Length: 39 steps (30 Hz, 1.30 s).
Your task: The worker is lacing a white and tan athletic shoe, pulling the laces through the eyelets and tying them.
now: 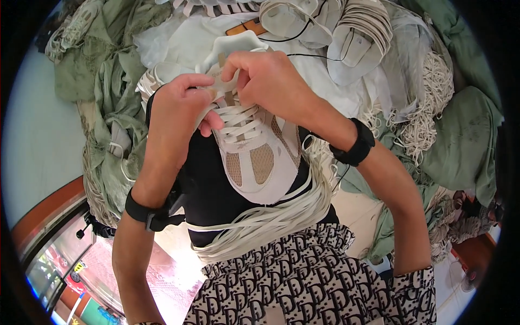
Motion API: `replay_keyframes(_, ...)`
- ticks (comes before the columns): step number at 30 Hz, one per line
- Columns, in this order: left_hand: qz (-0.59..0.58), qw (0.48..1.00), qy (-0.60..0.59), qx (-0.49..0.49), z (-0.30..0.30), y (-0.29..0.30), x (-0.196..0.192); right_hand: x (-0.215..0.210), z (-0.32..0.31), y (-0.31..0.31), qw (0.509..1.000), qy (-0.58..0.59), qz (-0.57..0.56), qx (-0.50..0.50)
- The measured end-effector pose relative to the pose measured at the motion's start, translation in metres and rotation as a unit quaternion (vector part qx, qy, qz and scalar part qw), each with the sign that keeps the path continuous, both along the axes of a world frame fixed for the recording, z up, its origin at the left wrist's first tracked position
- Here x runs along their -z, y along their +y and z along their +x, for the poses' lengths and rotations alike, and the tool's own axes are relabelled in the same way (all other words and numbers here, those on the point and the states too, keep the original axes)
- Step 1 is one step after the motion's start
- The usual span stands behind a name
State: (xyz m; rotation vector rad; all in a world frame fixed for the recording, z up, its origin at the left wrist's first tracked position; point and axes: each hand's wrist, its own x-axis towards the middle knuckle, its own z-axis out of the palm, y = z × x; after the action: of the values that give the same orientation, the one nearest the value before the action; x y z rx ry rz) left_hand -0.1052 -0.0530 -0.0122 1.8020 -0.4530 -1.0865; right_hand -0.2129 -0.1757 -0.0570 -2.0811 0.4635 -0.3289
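Note:
A beige and white shoe upper with tan mesh panels lies toe toward me on a black padded support. A cream shoelace crosses its lower eyelets in several rows. My left hand grips the upper's left side near the top eyelets, thumb on top and fingertips around the edge. At the tongue, my right hand is closed with its index finger and thumb curled down. Whatever its fingertips pinch is hidden. Both hands touch the upper close together.
A bundle of cream laces lies across the support's near end, by my patterned garment. Stacked shoe uppers stand at the far right, with tangled laces beside them. Green cloth drapes both sides. A black cord crosses the back.

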Motion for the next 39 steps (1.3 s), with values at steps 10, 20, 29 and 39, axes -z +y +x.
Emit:
replay_keyframes(10, 0.029, 0.996, -0.07, 0.045, 0.0, -0.003, -0.003, -0.001, 0.0, -0.008, 0.997, -0.013, 0.07, -0.023)
replay_keyframes(20, 0.029, 0.99, -0.115, 0.075, 0.005, -0.002, 0.002, -0.004, 0.004, -0.015, 0.992, 0.011, 0.108, -0.058)
replay_keyframes(29, 0.044, 0.941, -0.284, 0.178, 0.004, -0.008, 0.006, 0.001, 0.002, -0.004, 0.998, -0.038, -0.033, -0.029)
replay_keyframes(39, 0.086, 0.954, -0.23, 0.171, 0.012, -0.018, 0.004, -0.001, 0.015, -0.026, 0.973, 0.018, 0.216, -0.08)
